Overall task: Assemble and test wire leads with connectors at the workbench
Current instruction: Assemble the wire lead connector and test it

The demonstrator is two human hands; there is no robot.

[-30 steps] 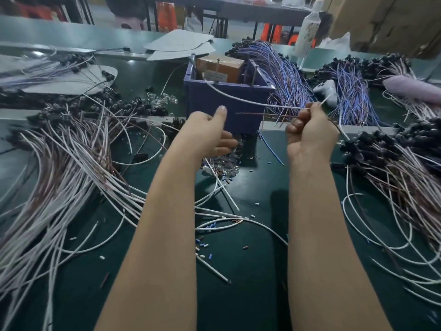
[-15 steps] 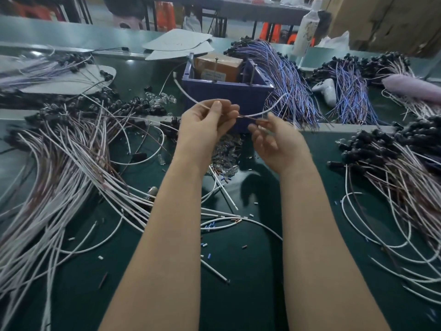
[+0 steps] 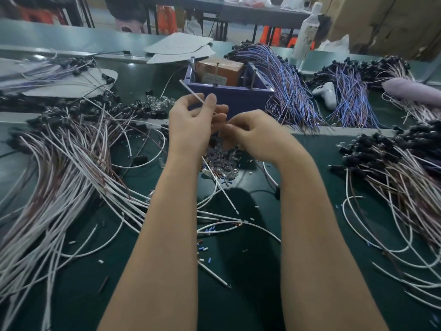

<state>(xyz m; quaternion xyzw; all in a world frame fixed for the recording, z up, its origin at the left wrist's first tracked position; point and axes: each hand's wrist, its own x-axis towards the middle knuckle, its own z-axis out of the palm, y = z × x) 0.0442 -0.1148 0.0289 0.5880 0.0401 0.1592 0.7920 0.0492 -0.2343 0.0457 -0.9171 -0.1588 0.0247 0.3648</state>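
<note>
White wire lead (image 3: 191, 91): being pinched in the left hand (image 3: 191, 125), long axis running up-left toward the blue bin (image 3: 229, 96). Right hand (image 3: 253, 137): curling closed at the lead's lower end, touching the left fingertips; contents hidden. Clear connectors (image 3: 222, 163) lying directly beneath.

Left hand (image 3: 191, 123) pinching a white wire (image 3: 192, 93) just in front of the blue bin (image 3: 229, 96). Right hand (image 3: 255, 134) curled beside it, fingertips meeting. Clear parts (image 3: 222, 161) heaped nearer than the bin, under both hands.
</note>
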